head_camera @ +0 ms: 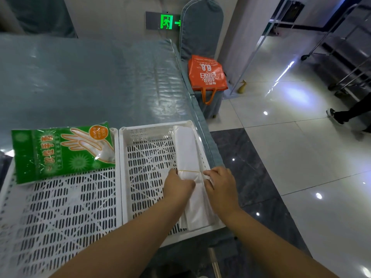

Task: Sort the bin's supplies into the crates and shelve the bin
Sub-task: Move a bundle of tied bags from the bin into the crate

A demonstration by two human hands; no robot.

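Head view looks down on a table (90, 77) covered in shiny blue-grey plastic sheeting. Two white perforated crates sit side by side at its near edge. The left crate (60, 207) holds a green pack of disposable gloves (60, 153) lying flat at its far end. The right crate (144, 167) holds a long white bundle of plastic bags (186, 149) lying along its right wall, bound near the middle by a thin rubber band (189, 171). The left hand (177, 186) is curled with its fingers pressing the bundle's left side. The right hand (219, 185) is curled against the bundle's right side, so both hands grip it between them. Beyond the table's right edge, an orange bag (206, 73) rests on a covered chair (200, 33).
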